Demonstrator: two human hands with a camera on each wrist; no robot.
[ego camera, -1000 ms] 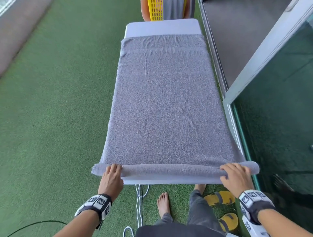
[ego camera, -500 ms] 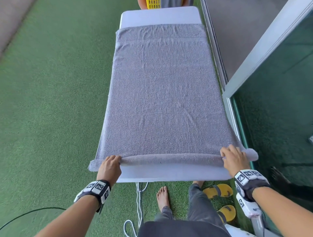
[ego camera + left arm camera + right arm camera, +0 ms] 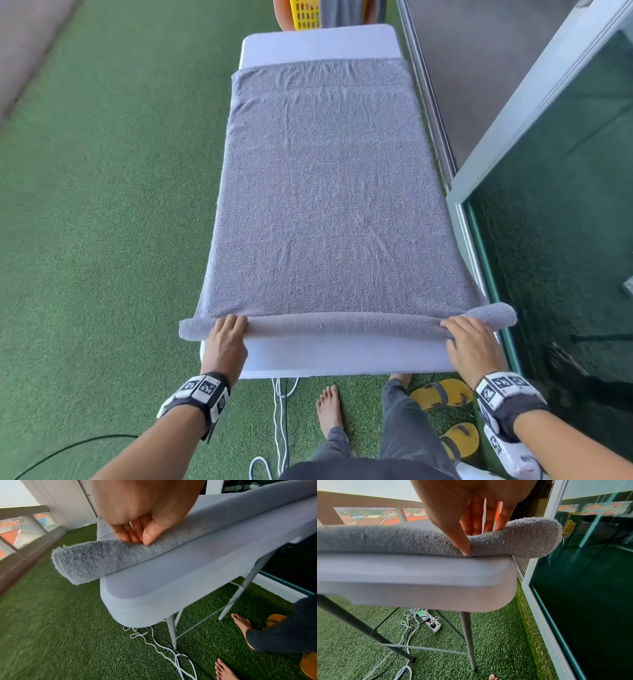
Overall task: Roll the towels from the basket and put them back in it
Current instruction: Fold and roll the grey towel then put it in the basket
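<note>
A grey towel (image 3: 325, 205) lies spread lengthwise on a white folding table (image 3: 342, 358). Its near end is wound into a thin roll (image 3: 342, 325) that overhangs both sides of the table. My left hand (image 3: 226, 337) grips the roll's left end, fingers over the top and thumb at the front (image 3: 137, 539). My right hand (image 3: 469, 339) pinches the right end the same way, thumb low against the roll (image 3: 471, 536). A yellow basket (image 3: 306, 13) with grey cloth beside it stands beyond the table's far end.
A glass sliding door with a metal frame (image 3: 479, 192) runs close along the table's right side. Green artificial grass (image 3: 102, 240) covers the floor. White cables (image 3: 279, 411) and a power strip (image 3: 433, 623) lie under the table. Yellow sandals (image 3: 442, 394) sit by my bare feet.
Both hands have rolled the towel's near end away from me. The roll is thicker, and a wider strip of bare table shows in front of it.
</note>
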